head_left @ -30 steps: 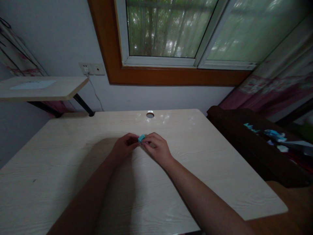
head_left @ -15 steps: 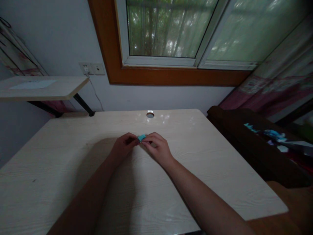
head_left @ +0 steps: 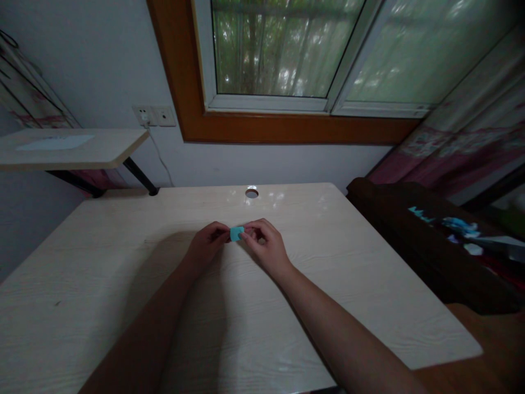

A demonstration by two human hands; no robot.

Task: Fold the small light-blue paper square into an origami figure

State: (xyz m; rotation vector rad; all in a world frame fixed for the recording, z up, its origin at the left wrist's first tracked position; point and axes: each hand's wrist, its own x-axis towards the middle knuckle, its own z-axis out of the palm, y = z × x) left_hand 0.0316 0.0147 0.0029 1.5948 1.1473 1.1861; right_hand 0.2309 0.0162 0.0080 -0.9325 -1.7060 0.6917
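A small turquoise piece, perhaps folded paper, is held just above the pale wooden table. My left hand pinches its left edge between thumb and fingers. On the other side, the thumb of my right hand presses the front of the piece, with the fingers behind it. Its flat face is turned towards me and looks roughly square. Fingertips cover both of its side edges, and the back is hidden.
Behind the hands, the table has a round cable hole. A raised shelf on black legs stands at the left, with a paper sheet on it. Right of the table, a dark brown piece of furniture bears turquoise and white scraps.
The turquoise piece has turned so that more of its flat face shows. My right hand has shifted slightly and its thumb now lies across the front; my left hand has barely moved.
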